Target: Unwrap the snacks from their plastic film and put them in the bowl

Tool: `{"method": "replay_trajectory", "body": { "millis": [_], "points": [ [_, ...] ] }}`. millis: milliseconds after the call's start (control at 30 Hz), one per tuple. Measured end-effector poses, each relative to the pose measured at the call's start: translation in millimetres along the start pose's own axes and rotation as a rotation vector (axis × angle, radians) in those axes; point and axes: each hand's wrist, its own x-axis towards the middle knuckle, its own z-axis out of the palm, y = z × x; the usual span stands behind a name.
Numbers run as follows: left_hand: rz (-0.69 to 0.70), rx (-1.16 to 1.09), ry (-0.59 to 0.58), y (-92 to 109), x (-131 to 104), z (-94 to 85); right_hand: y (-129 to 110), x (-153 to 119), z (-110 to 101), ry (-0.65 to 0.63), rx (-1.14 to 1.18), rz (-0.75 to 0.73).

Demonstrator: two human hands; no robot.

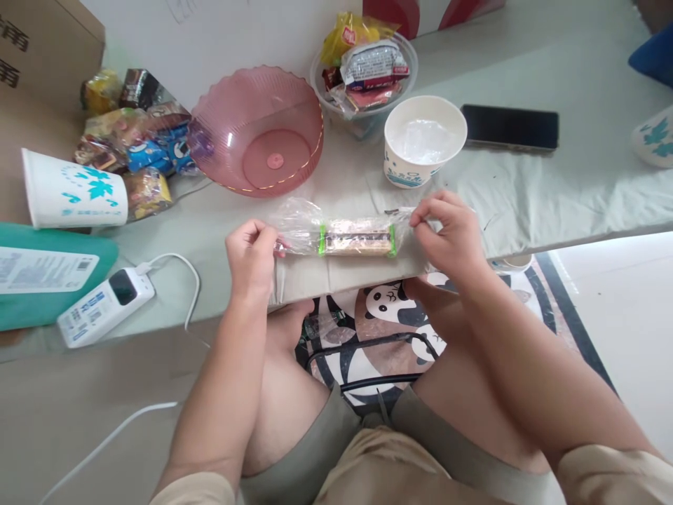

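Head view, clear packet (350,237), between both grips (252,247) (446,230)

One camera, worn on the person's head, gives the only view, facing forward and steeply down from above the shorts (457,449). The forearms (226,379) rise from the lower edge, and the left hand (251,258) and right hand (449,235) stand fairly near the lens, around mid-frame. The table (568,193) crosses the upper part at a slant (its front edge climbs toward the right), and the height is enough to look into the pink bowl (257,133). Below that edge, the lens also takes in the patterned mat (381,303)
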Motion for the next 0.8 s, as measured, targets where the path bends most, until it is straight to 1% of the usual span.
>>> {"method": "replay_trajectory", "body": {
  "millis": [67,133,200,267,333,400,433,467,500,533,567,600,700,800],
  "points": [
    [-0.048,0.102,-0.012,-1,2,-8.4,13,0,-7,0.029,-0.049,0.044],
    [-0.068,0.231,-0.059,-3,3,-13.4,21,-1,-12,0.078,-0.087,0.037],
    [-0.008,0.304,-0.052,-4,4,-14.2,21,-2,-13,0.160,-0.100,-0.031],
    [0.161,0.310,0.026,-4,3,-11.9,13,-4,-10,0.205,-0.090,-0.172],
    [0.433,0.315,0.123,-3,-1,-8.1,2,-8,-4,0.183,-0.105,-0.355],
    [0.746,0.332,0.186,-1,-8,-3.2,-8,-11,6,0.143,-0.160,-0.513],
    [0.883,0.342,0.186,0,-13,-0.1,-12,-12,11,0.120,-0.188,-0.564],
    [0.987,0.359,0.156,1,-18,3.5,-14,-13,16,0.093,-0.204,-0.593],
    [1.046,0.383,0.100,1,-23,7.7,-16,-13,20,0.064,-0.204,-0.599],
    [1.051,0.414,0.025,2,-25,12.1,-16,-13,23,0.037,-0.195,-0.581],
    [1.012,0.453,-0.046,1,-26,16.5,-16,-12,25,0.017,-0.186,-0.540],
    [0.940,0.487,-0.095,0,-25,20.5,-16,-11,25,0.005,-0.186,-0.481],
    [0.694,0.531,-0.161,-4,-12,25.9,-15,-9,23,-0.030,-0.240,-0.277],
    [0.547,0.575,-0.197,-8,2,20.9,-14,-9,20,-0.091,-0.332,-0.162]
  ]
}}
